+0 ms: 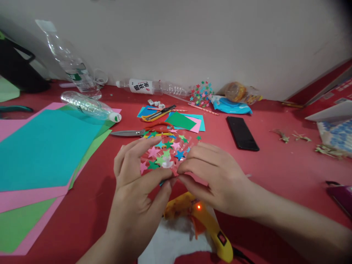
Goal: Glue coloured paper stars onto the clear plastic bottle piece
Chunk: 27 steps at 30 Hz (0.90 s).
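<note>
My left hand point(137, 183) and my right hand point(214, 176) meet at the middle of the red table point(275, 172). Both pinch a clear plastic piece covered with coloured paper stars point(165, 152), fingertips touching at its near edge. The stars are pink, green, blue and yellow. Under my hands lies a yellow glue gun point(209, 227) with a lit orange lamp, resting on a white cloth point(170, 242).
Teal, pink and green paper sheets point(41, 154) cover the left. Scissors point(132, 132), a utility knife point(158, 113), small paper pieces point(184, 121) and clear bottles point(88, 106) lie behind. A black phone point(242, 132) sits right of centre. Another star-covered object point(202, 93) stands by the wall.
</note>
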Motion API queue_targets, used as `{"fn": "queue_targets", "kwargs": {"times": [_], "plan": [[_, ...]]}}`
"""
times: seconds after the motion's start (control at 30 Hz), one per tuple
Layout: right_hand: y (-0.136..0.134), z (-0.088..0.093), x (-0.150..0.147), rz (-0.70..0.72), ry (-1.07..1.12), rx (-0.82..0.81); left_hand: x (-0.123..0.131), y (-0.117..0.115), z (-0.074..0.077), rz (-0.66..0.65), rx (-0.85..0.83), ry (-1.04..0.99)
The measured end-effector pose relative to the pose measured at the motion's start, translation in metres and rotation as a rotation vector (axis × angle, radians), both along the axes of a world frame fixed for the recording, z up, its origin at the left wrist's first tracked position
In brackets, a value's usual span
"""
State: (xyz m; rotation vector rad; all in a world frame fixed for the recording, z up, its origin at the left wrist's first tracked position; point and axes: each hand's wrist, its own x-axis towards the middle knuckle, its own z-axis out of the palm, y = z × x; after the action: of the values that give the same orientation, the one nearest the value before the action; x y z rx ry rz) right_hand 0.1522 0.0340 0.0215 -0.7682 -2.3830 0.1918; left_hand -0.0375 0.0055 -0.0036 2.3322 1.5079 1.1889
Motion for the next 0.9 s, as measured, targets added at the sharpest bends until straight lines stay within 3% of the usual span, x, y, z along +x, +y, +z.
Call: {"fn": "queue_targets", "kwargs": {"times": [0.9], "plan": [[0.0004, 0.0004, 0.0010, -0.010, -0.007, 0.006, -0.0002, 0.0032, -0.0047, -0.008, -0.082, -0.073]]}}
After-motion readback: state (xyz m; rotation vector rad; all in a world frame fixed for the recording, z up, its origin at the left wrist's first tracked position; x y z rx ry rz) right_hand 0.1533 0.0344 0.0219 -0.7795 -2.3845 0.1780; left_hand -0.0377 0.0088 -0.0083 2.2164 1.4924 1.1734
